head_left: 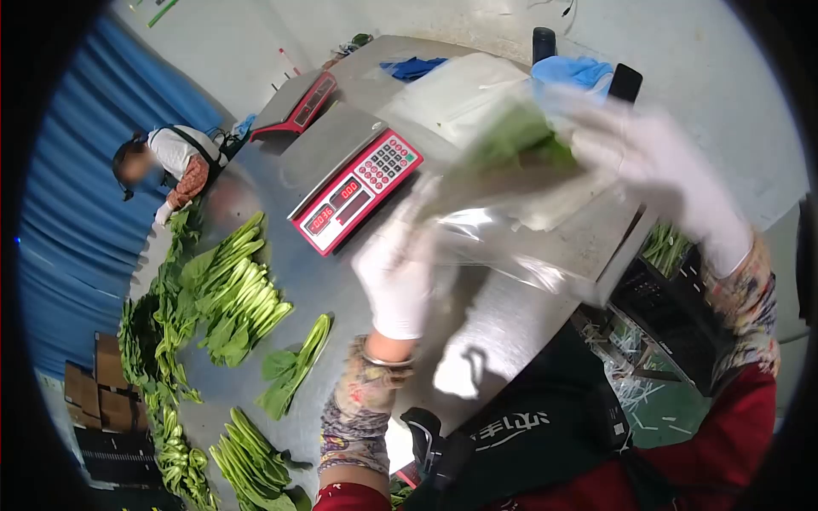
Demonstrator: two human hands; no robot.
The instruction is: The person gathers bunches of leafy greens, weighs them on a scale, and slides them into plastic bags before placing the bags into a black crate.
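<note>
Above the table (pixel 311 289), greens (pixel 515 136) show in or against clear plastic (pixel 469 220).

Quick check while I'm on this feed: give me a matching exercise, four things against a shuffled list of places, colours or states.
1. plastic bag
2. curtain
3. nearer scale
4. crate at right

A. red digits lit
B. black, with green stems inside
C. between left hand and right hand
D. blue

Pairs: 1-C, 2-D, 3-A, 4-B
</note>
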